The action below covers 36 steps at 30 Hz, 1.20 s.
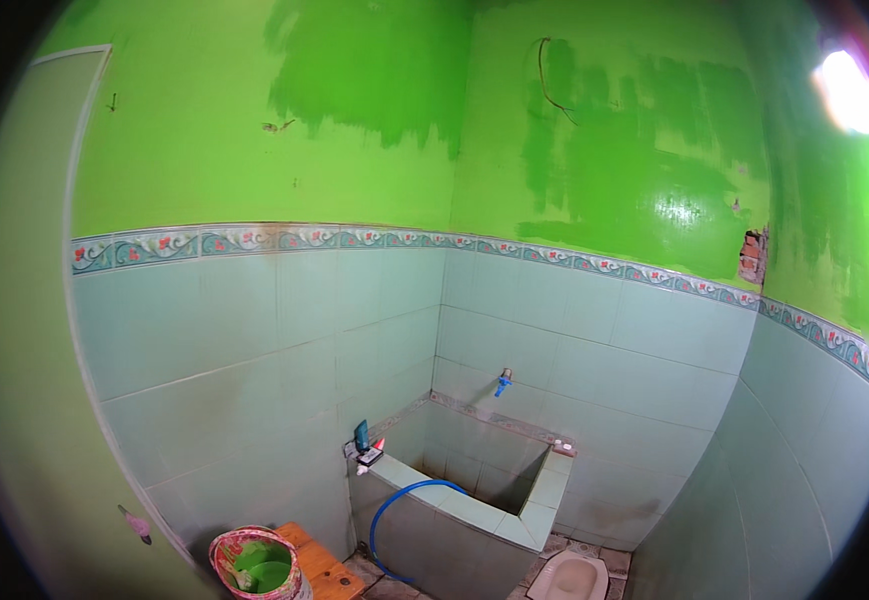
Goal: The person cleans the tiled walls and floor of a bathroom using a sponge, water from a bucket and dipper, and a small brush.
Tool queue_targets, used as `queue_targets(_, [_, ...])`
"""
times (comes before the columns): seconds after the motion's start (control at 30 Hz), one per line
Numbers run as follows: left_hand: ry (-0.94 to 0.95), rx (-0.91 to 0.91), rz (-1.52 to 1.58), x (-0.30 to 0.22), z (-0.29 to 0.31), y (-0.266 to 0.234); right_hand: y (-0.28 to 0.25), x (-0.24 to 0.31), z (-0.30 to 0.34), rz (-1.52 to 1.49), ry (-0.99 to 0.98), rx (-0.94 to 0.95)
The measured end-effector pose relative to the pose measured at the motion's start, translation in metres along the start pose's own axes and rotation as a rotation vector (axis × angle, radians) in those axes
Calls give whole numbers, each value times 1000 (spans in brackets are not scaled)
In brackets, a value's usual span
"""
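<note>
Neither of my hands shows in the head view. At the lower left is a paint bucket [216,553] with a stained rim, holding green paint [269,572]. A pale-handled tool, perhaps a brush, rests inside it; its kind is hard to make out. Beside the bucket is an orange-brown wooden board or bench [322,565]. The upper walls are light green, with brighter, darker green paint patches [364,70] on the back left wall and more patches [614,150] on the wall right of the corner.
A tiled water basin [499,525] stands in the corner, a blue hose [384,510] over its rim and bottles [362,436] on its ledge. Above it is a blue tap [502,384]. A squat toilet [569,578] lies at lower right. A wire [542,75] hangs from the wall; a door [24,300] is left.
</note>
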<state>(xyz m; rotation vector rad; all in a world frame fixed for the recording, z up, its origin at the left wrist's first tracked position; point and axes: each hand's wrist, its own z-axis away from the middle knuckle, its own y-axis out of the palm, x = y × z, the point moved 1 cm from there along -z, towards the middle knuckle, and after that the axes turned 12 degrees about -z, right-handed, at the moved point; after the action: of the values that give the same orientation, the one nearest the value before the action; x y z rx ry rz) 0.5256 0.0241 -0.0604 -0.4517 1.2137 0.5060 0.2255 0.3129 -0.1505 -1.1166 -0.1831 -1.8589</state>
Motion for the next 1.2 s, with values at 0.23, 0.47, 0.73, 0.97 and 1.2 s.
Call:
queue_targets(0.23, [4,19,-30,-7,-13,5,-10,-31,-3,51,-4,-60])
queue_targets(0.47, [2,11,-38,-7,-12,2,-11,-52,-4,125,-4,-87])
queue_targets(0.73, [19,-44,-13,5,7,-15,-2,-56,-12,303,-74,-73])
queue_targets(0.97, [47,-204,18,28,51,-60,39,-16,-55,559,-318,40])
queue_targets(1.2, [31,-536,15,65,136,-115,143,99,-95,720,-614,321])
